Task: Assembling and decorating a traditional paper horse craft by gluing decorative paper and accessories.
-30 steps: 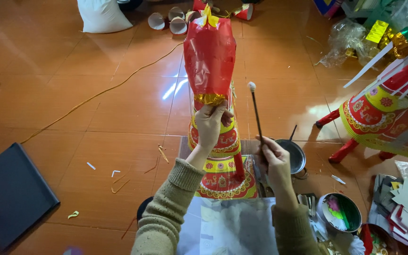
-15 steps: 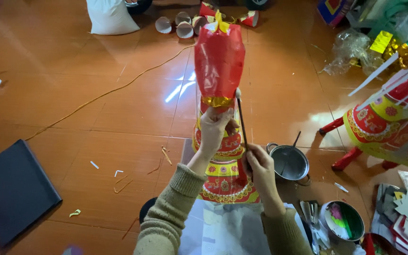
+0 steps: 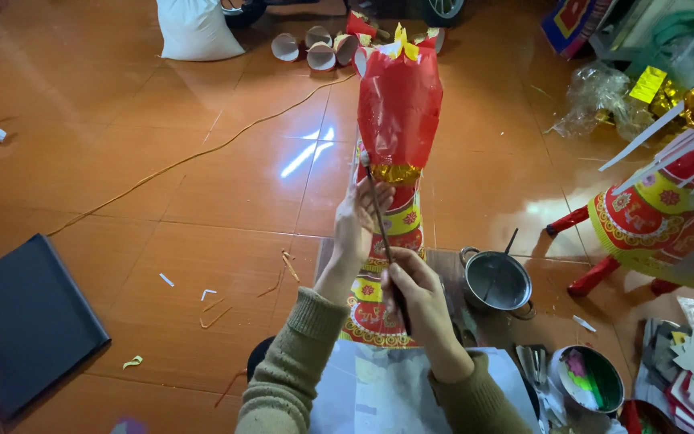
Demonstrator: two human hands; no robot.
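Head view, looking down at a tiled floor (image 3: pixel 122 161). We see the left hand (image 3: pixel 357 221) wrapped around the waist of a tall red and yellow paper figure (image 3: pixel 395 161), apparently to keep it upright and steady. The right hand (image 3: pixel 413 296) grips a thin brush (image 3: pixel 381 221), its tip touching the figure just below the red foil top, where a gold band sits. Beside the right hand, a metal pot (image 3: pixel 496 281) holds a stick; its contents we cannot make out. Nearer, a small bowl (image 3: pixel 588 378) holds coloured scraps.
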